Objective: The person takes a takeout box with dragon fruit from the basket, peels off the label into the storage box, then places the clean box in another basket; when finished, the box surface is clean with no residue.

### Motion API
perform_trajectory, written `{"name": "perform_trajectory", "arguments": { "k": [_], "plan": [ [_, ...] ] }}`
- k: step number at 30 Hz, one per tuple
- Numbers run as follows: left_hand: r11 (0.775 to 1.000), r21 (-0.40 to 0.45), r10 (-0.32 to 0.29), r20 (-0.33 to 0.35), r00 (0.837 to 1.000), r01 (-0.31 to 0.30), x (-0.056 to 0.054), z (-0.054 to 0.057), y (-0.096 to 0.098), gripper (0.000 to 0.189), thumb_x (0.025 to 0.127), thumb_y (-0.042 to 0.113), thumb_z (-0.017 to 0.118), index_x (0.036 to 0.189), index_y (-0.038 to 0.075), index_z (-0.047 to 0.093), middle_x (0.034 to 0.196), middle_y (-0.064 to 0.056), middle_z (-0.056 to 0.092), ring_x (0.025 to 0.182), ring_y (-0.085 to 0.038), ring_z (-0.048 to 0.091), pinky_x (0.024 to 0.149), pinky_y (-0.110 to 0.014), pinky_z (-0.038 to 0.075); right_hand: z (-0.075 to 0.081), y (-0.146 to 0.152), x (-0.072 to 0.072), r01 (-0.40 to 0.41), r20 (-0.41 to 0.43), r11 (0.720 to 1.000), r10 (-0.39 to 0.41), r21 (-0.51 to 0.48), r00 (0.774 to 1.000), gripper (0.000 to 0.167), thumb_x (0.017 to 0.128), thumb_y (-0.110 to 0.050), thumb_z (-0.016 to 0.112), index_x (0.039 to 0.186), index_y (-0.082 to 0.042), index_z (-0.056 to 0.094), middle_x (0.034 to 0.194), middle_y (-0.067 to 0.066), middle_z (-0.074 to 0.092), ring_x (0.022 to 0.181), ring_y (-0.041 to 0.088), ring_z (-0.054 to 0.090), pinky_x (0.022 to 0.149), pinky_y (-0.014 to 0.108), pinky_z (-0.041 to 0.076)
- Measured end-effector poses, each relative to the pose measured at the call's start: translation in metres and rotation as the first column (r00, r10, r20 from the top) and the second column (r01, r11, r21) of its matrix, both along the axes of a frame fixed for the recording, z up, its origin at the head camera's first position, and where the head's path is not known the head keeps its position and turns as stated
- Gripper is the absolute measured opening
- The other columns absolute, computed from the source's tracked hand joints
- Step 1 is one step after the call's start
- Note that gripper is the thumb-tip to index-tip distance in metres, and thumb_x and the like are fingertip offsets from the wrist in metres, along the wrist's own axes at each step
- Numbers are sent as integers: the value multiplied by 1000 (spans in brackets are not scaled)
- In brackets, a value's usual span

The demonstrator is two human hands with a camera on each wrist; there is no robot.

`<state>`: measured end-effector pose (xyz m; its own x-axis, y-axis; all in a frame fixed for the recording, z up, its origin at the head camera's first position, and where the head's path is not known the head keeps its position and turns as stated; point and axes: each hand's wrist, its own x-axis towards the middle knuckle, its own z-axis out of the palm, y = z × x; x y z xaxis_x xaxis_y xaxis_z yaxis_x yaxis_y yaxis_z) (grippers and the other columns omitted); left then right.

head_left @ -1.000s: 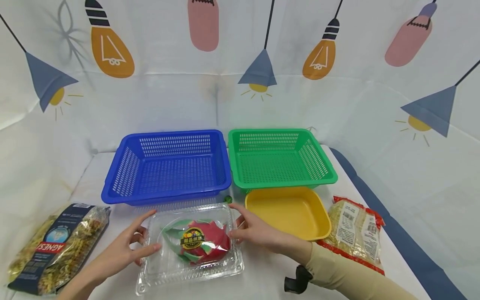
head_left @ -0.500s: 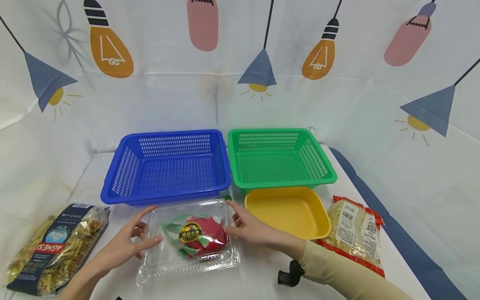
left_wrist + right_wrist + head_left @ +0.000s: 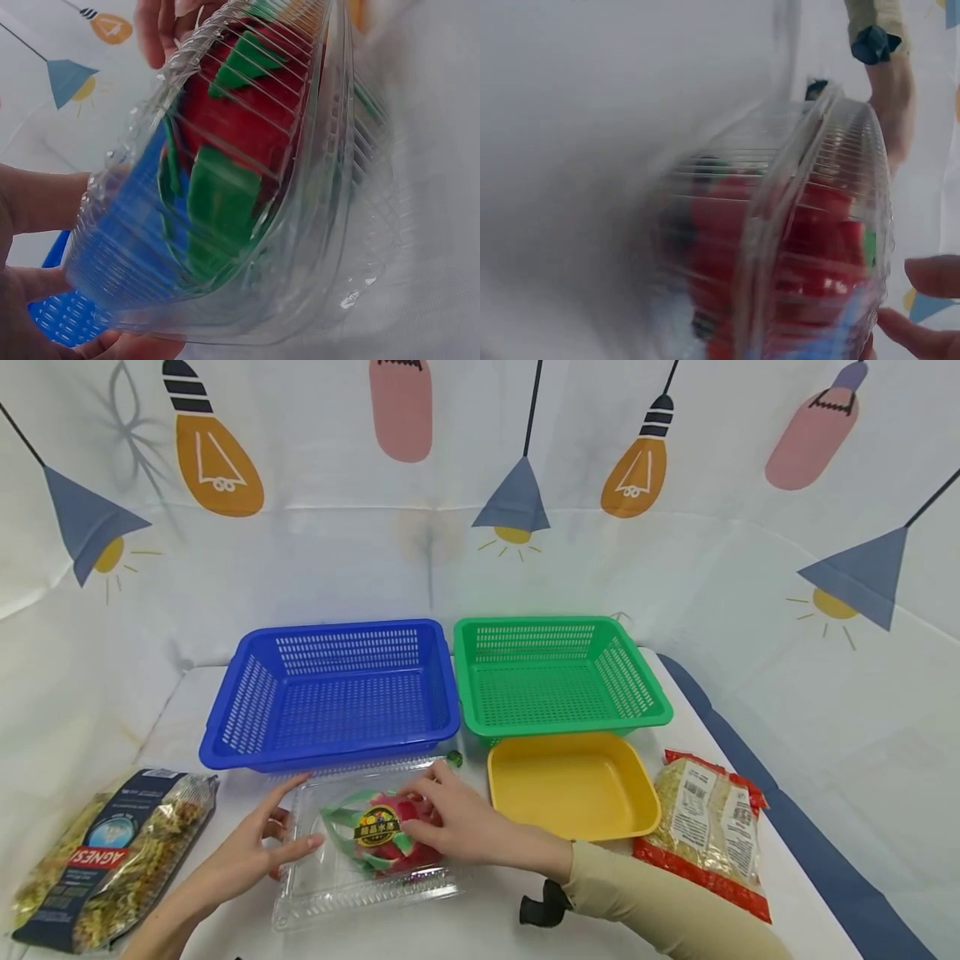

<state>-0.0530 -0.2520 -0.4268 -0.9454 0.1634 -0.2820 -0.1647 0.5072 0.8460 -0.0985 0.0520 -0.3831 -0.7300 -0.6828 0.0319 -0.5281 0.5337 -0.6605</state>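
A clear plastic clamshell box (image 3: 322, 881) sits in front of the blue basket. Inside it lies a red and green dragon fruit (image 3: 412, 852), under a black and gold label on the lid. My left hand (image 3: 247, 860) holds the box's left side, thumb over the lid and fingers bent along the edge. My right hand (image 3: 465, 818) reaches over the right part of the lid, thumb and fingers spread loosely across its top and partly hiding the fruit. In the right wrist view, finger and thumb tips (image 3: 930, 276) show right beside the box's ribbed wall.
Behind stand a blue basket (image 3: 225, 693) and a green basket (image 3: 555, 731), with a yellow tub (image 3: 577, 793) in front. An Agnesi pasta bag (image 3: 112, 860) lies left; a red-edged noodle bag (image 3: 708, 827) lies right. A small green piece (image 3: 454, 758) sits by the box.
My right hand has moved left from the box's right edge onto the lid. The box has shifted slightly left and away from me. My left hand stays at its left side.
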Motion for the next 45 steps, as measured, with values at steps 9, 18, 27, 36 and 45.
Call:
{"name": "perform_trajectory", "arguments": {
  "k": [9, 18, 27, 36, 45],
  "plan": [
    [1000, -11, 0, -22, 1000, 0, 1, 0, 2, 91, 91, 25, 74, 160, 18, 15, 102, -13, 43, 87, -18, 50, 54, -36, 56, 6, -33, -8, -80, -13, 979, 84, 188, 996, 35, 90, -35, 75, 117, -15, 63, 100, -4, 48, 84, 4, 44, 70, 14, 39],
    [1000, -25, 6, -7, 1000, -6, 3, 2, 3, 91, 92, 25, 72, 161, 18, 13, 94, -11, 41, 84, -18, 47, 53, -38, 56, 2, -43, -8, -97, -56, 966, 113, 242, 992, 42, 86, -40, 78, 113, -15, 57, 105, -5, 55, 92, 3, 49, 79, 14, 42],
    [1000, -27, 9, 11, 1000, -9, 4, 0, 4, 91, 93, 25, 72, 161, 17, 12, 97, -11, 39, 85, -20, 47, 53, -37, 56, -2, -47, -8, -121, -133, 977, 145, 175, 980, 9, 99, -9, 58, 108, -13, 57, 99, -3, 61, 89, 4, 55, 79, 12, 44],
    [1000, -22, -2, 26, 1000, 3, 2, -1, 3, 91, 94, 26, 70, 161, 17, 9, 95, -10, 38, 83, -19, 47, 53, -38, 56, -7, -46, -8, -130, -132, 985, 145, 118, 981, 10, 98, -4, 58, 96, -14, 56, 90, -6, 55, 81, 1, 48, 72, 9, 39],
    [1000, -17, -3, 19, 1000, 3, 1, 0, 4, 92, 94, 25, 71, 161, 17, 9, 98, -12, 38, 85, -21, 47, 53, -38, 56, -3, -42, -9, -105, -22, 993, 106, 46, 994, 9, 100, -6, 57, 95, -14, 57, 83, -8, 52, 74, 0, 46, 67, 11, 40]
  ]
}}
